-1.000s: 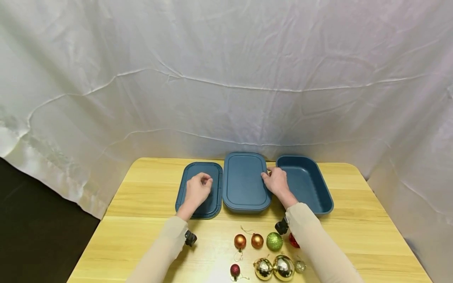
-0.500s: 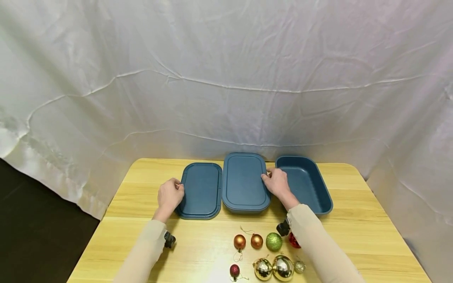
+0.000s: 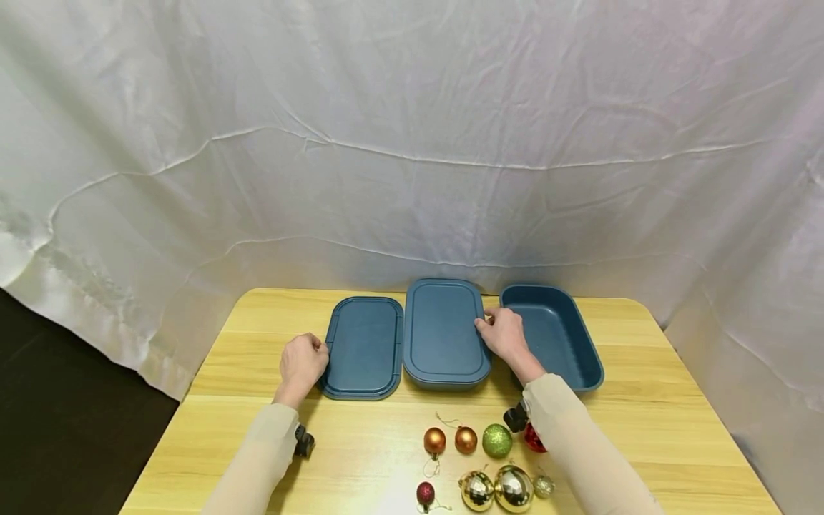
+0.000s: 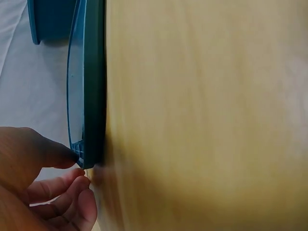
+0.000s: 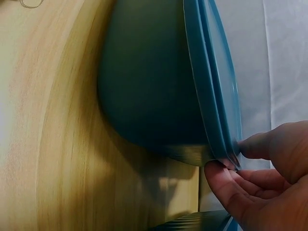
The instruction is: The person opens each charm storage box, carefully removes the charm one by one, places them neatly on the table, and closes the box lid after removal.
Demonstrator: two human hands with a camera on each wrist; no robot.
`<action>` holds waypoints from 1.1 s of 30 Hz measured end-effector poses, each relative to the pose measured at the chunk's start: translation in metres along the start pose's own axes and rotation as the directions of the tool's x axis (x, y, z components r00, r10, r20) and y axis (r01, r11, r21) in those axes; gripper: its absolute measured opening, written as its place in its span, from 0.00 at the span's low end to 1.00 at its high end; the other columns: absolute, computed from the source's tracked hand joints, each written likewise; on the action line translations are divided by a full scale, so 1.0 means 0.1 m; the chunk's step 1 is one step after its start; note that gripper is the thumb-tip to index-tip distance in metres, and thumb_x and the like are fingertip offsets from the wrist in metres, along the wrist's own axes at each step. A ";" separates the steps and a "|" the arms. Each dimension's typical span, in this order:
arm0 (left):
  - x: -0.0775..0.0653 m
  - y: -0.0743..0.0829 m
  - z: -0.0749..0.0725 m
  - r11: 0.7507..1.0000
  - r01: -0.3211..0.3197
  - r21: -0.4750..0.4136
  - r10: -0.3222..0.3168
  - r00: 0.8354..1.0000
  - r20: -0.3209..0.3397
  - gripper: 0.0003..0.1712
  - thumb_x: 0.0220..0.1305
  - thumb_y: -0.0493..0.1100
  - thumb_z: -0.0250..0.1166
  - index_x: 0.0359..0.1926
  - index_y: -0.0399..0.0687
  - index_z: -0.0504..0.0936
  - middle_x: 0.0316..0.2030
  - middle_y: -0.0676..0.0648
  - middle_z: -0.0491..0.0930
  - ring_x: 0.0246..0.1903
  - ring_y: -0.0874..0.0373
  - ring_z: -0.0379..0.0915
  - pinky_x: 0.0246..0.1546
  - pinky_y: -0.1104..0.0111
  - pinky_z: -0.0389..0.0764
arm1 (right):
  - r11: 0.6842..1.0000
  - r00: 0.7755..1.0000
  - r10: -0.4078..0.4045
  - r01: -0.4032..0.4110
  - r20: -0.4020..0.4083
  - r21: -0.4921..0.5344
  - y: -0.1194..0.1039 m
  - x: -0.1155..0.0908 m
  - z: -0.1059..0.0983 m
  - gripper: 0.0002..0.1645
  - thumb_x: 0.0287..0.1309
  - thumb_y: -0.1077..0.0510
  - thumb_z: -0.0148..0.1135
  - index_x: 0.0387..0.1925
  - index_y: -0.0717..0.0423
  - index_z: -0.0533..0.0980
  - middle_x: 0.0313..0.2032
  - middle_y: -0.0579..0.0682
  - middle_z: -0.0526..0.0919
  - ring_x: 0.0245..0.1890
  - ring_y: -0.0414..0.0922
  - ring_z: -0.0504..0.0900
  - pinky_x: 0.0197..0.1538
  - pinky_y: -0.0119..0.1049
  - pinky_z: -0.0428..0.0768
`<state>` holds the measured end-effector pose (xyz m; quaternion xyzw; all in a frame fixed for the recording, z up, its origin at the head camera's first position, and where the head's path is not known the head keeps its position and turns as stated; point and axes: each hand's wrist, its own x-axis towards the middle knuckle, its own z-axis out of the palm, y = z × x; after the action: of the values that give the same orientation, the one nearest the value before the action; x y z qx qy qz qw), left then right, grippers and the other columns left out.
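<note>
A loose blue lid [image 3: 364, 347] lies flat on the table at the left. My left hand [image 3: 303, 365] is at its left edge; in the left wrist view the thumb [image 4: 55, 154] presses the rim while curled fingers [image 4: 60, 192] sit just below it. Beside that lid stands a blue container [image 5: 149, 82] with its own lid [image 3: 446, 329] on top. My right hand [image 3: 507, 336] pinches this lid's right rim, thumb [image 5: 255, 146] above and fingers underneath. Right of it an uncovered blue container [image 3: 589, 347] stands with its inside showing, partly behind the right hand.
Several Christmas baubles lie on the near part of the wooden table [image 3: 650, 422]: copper [image 3: 434, 440], green [image 3: 497, 440], gold [image 3: 513, 488], dark red [image 3: 425, 493], and a red one [image 3: 533, 438] partly under the right sleeve. A pale curtain [image 3: 412, 179] hangs close behind the containers.
My left hand has moved left from above the loose lid to its left edge. The right hand keeps its grip on the middle container's lid.
</note>
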<state>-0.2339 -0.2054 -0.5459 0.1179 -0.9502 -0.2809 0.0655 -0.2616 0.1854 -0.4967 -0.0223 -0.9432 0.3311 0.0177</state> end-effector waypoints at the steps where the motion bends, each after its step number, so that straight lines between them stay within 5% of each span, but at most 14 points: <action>1: 0.00 0.00 0.01 1.000 -0.002 0.000 0.002 1.000 0.000 0.10 0.70 0.42 0.64 0.35 0.40 0.87 0.35 0.39 0.86 0.35 0.43 0.83 0.33 0.53 0.82 | 1.000 1.000 -0.001 0.001 0.000 0.001 0.00 0.00 0.00 0.28 0.74 0.55 0.62 0.67 0.68 0.77 0.55 0.68 0.86 0.55 0.62 0.84 0.57 0.56 0.84; 13: -0.02 0.00 0.03 1.000 -0.018 0.006 0.018 0.999 -0.040 0.10 0.70 0.42 0.64 0.33 0.43 0.88 0.31 0.43 0.86 0.31 0.46 0.82 0.27 0.58 0.78 | 0.997 0.996 -0.067 0.069 -0.059 0.037 0.12 -0.03 -0.28 0.23 0.73 0.56 0.61 0.61 0.67 0.82 0.49 0.64 0.89 0.48 0.59 0.86 0.55 0.56 0.84; 25: 0.01 0.03 -0.07 1.000 -0.005 -0.031 0.003 0.999 -0.046 0.11 0.68 0.41 0.62 0.34 0.41 0.88 0.32 0.41 0.88 0.33 0.43 0.84 0.32 0.52 0.83 | 0.997 0.979 -0.080 0.078 -0.190 -0.021 0.68 -0.11 -0.84 0.22 0.75 0.55 0.59 0.56 0.69 0.83 0.47 0.68 0.88 0.43 0.61 0.86 0.49 0.57 0.83; 33: 0.00 0.01 -0.15 0.994 -0.008 -0.105 0.005 1.000 -0.028 0.11 0.69 0.41 0.64 0.36 0.38 0.89 0.32 0.41 0.89 0.33 0.45 0.84 0.30 0.59 0.81 | 0.998 0.958 -0.048 0.032 -0.284 -0.062 1.04 -0.15 -1.09 0.21 0.74 0.57 0.59 0.52 0.73 0.84 0.46 0.71 0.88 0.45 0.67 0.85 0.55 0.61 0.78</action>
<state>-0.2312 -0.2121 -0.5327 0.1149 -0.9336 -0.3284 0.0855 -0.2385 0.3341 -0.4769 -0.0513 -0.9401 0.2968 0.1596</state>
